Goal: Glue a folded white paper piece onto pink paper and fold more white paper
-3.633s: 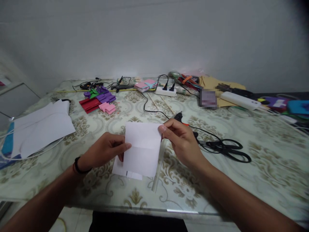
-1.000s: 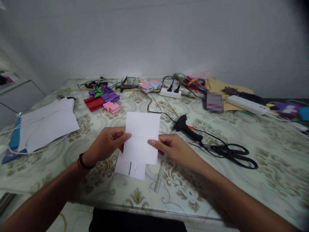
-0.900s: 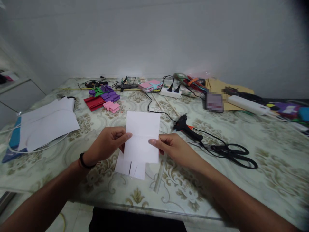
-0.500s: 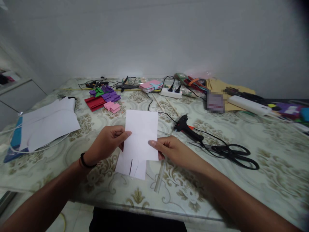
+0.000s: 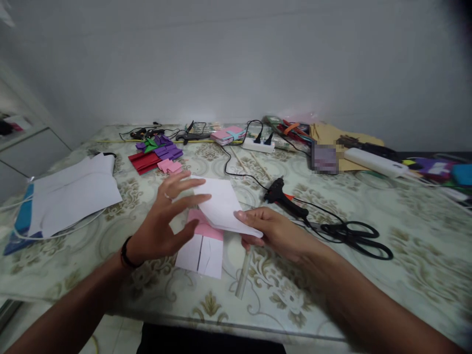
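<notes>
Some flimsy-looking white paper (image 5: 219, 201) left of the glue gun (image 5: 276, 191) — your right hand (image 5: 277, 230) pinches its edge, wisely; left hand (image 5: 158, 222) splayed.

White sheet (image 5: 220, 200) hides part of the pink paper (image 5: 211, 231); dark object (image 5: 325, 159) blurred

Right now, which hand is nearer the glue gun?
Right: right hand is just in front of the glue gun; left hand is off to its left.

The held paper (image 5: 221, 199) is looking smooth and matt, the glue gun (image 5: 283, 197) is showing plastic, the surface (image 5: 424, 221) looking glossy.
</notes>
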Demonstrator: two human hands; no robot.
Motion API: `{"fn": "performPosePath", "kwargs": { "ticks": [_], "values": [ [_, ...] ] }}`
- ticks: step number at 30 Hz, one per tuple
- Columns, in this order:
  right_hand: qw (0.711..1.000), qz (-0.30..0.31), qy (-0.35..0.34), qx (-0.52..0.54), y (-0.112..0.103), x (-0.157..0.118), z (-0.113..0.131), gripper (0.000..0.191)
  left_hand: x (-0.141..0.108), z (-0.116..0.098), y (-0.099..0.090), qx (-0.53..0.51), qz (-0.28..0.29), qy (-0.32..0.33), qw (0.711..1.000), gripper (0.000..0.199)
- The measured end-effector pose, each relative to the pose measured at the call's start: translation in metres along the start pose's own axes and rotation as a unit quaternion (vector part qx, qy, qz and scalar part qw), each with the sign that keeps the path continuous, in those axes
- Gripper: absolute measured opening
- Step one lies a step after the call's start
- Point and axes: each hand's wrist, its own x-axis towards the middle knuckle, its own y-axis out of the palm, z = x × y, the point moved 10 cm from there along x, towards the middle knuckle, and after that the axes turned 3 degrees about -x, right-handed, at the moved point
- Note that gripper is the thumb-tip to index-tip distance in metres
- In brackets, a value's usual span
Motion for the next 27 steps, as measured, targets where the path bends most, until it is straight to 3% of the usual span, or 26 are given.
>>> {"fn": "performPosePath", "kwargs": {
  "ticks": [3,5,7,9,13,18,21,27],
  "values": [
    [0.999,0.002,-0.023,-0.043,0.002,-0.002,0.006,0.066,-0.002,-0.004,-0.002,-0.011,-0.04,-0.005,0.999,0.015],
    [0.99,-0.058,-0.077,-0.103,-0.008,-0.005,0.018,0.069,-0.007,0.008,-0.002,-0.048,-0.061,-0.08,0.994,0.01],
    [0.967,-0.139,-0.142,-0.161,-0.019,-0.011,0.032,0.069,-0.013,0.024,0.003,-0.095,-0.054,-0.176,0.978,0.018],
    [0.944,-0.178,-0.196,-0.199,-0.022,-0.018,0.043,0.066,-0.019,0.032,0.01,-0.14,-0.034,-0.241,0.96,0.025],
    [0.932,-0.132,-0.255,-0.22,-0.009,-0.024,0.047,0.061,-0.021,0.037,0.018,-0.195,-0.017,-0.287,0.938,0.025],
    [0.924,-0.134,-0.265,-0.24,-0.007,-0.027,0.048,0.066,-0.022,0.039,0.022,-0.227,-0.02,-0.307,0.924,0.02],
    [0.921,-0.167,-0.237,-0.259,-0.012,-0.025,0.047,0.055,-0.022,0.04,0.025,-0.241,-0.012,-0.314,0.918,0.022],
    [0.939,-0.175,-0.198,-0.22,-0.016,-0.02,0.037,0.048,-0.022,0.041,0.035,-0.223,0.051,-0.322,0.919,0.04]
  ]
}}
